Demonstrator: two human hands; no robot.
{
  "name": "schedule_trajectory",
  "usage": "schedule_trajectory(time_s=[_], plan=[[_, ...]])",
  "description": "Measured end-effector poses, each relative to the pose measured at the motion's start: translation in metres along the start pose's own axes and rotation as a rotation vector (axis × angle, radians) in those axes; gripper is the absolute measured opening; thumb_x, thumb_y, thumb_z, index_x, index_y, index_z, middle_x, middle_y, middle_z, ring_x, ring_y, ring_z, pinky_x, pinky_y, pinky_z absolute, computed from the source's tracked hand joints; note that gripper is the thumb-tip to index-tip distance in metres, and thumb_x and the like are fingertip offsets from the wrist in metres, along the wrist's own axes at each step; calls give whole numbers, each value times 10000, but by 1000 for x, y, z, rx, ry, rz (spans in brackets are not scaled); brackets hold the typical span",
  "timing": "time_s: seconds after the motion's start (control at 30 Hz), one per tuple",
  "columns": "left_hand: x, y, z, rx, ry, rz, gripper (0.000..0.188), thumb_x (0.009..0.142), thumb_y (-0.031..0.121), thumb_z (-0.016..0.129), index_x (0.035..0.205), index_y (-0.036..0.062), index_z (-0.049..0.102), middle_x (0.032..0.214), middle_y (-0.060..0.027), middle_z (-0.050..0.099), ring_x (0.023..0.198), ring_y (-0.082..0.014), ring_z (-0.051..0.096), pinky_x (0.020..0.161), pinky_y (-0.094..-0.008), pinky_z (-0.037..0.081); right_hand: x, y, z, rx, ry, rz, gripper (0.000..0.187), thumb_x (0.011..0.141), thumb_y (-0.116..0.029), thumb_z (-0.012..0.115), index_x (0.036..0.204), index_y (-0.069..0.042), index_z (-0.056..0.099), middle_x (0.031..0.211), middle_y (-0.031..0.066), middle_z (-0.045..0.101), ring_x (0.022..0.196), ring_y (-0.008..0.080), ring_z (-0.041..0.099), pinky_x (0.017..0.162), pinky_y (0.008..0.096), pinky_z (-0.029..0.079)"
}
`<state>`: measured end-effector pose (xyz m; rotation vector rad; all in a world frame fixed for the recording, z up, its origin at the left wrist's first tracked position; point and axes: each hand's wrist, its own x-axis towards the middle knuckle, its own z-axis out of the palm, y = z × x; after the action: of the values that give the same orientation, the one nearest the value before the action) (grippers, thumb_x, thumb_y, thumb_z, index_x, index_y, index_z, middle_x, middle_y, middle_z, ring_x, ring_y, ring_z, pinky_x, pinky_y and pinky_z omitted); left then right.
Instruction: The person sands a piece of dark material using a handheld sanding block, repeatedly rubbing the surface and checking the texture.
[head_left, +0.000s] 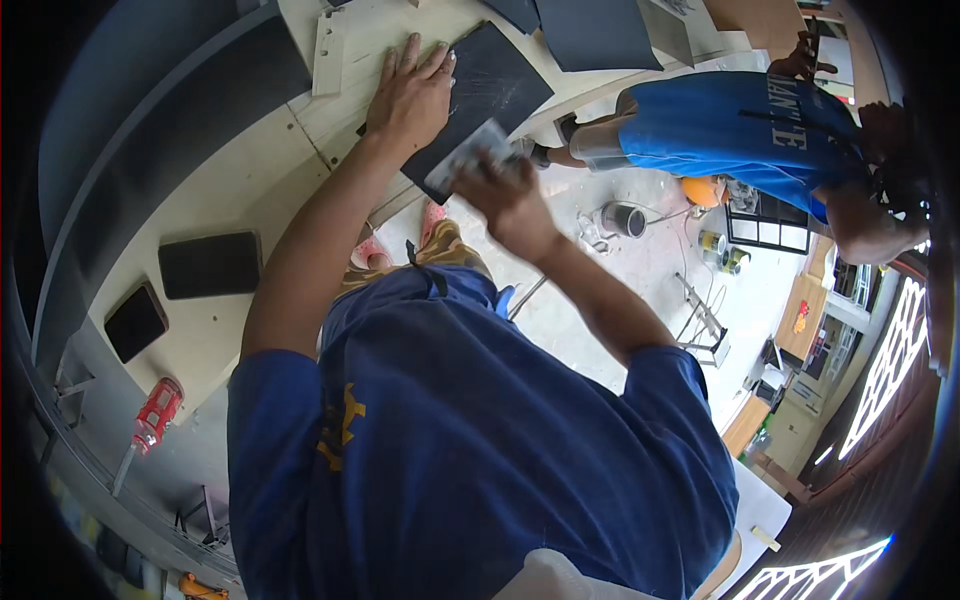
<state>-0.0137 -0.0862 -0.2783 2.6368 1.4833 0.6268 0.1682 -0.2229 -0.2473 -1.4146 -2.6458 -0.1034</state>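
My left hand [410, 105] lies flat with its fingers apart, at the left edge of a black sheet [500, 75] on the pale wooden bench. Whitish scratches or dust streaks mark the sheet's surface. Over the near end of the sheet, my right hand [505, 195] is closed on a grey, flat rectangular piece [475, 155]. Motion blurs that hand and the piece, so the piece's exact kind cannot be made out. A pale strip with holes [327, 52] lies on the bench left of my left hand.
More dark sheets [598, 35] lie at the far bench edge. Left on the bench are a black tablet-like slab [210, 265] and a phone [137, 322]; a red-handled tool [158, 412] is nearer. Another person in a blue shirt [730, 125] stands right; cans [623, 219] stand on the floor.
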Motion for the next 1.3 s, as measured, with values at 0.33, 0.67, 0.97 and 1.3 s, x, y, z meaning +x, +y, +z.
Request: schedule_trajectory(time_s=[0.33,0.67,0.97,1.3], plan=[[2,-2,7,-7,37,27,376,948,219,480,1281,77,579,1391,-73,507,1349,-351,373,1093,-542,292,4,24,6,-40,-13,4,450,798,-71,534,1209,-226,635,1340,61,547,1293,271,470,943,568,391],[7,1,-5,-34,65,36,384,933,221,491,1259,40,584,1377,-83,510,1333,-351,391,1100,-525,289,7,18,-5,-72,-37,99,376,838,-190,557,1203,-222,643,1270,35,596,1292,364,436,966,720,285],[-3,1,-8,-39,7,-24,395,950,239,472,1295,77,572,1416,-52,487,1348,-367,368,1124,-520,251,20,64,-31,1576,317,1048,657,634,116,677,1257,7,498,885,116,617,727,207,634,676,263,529],[0,-2,-3,-31,29,-6,387,945,236,480,1284,76,579,1402,-59,499,1347,-368,371,1122,-523,249,54,48,-5,143,273,759,663,667,-437,802,1179,-70,595,988,150,686,1046,368,566,892,419,482]])
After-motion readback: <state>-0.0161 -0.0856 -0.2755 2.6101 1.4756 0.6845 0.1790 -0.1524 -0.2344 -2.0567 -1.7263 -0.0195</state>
